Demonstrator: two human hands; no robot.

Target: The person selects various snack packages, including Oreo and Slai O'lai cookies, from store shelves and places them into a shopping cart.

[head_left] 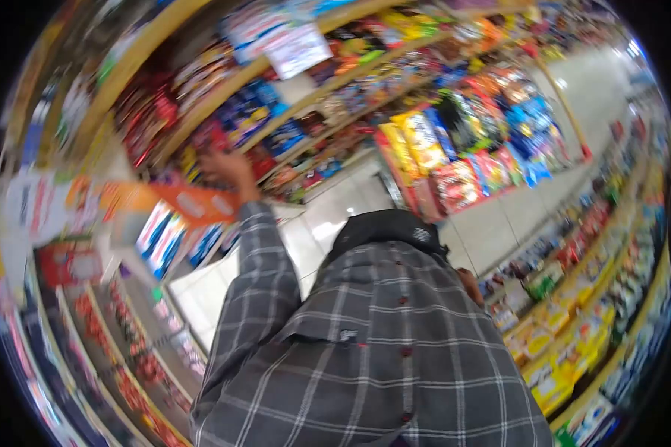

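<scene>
My left hand point(230, 168) reaches out to a shelf of snack packets on the left. Its fingers are blurred and lie against or just in front of the packets, close to a red packet point(215, 139). Whether they grip it cannot be made out. Blue packets point(250, 112) sit on the shelf just beyond that hand. My right hand point(470, 286) hangs low at my right side, mostly hidden behind my checked shirt point(395, 335), and its fingers do not show clearly.
A low display bin point(425, 205) of colourful snack bags stands ahead on the tiled floor point(335, 205). Shelves with yellow packs point(555, 380) line the right. An orange sign point(194, 205) juts out by my left forearm. More shelves point(119, 343) stand at lower left.
</scene>
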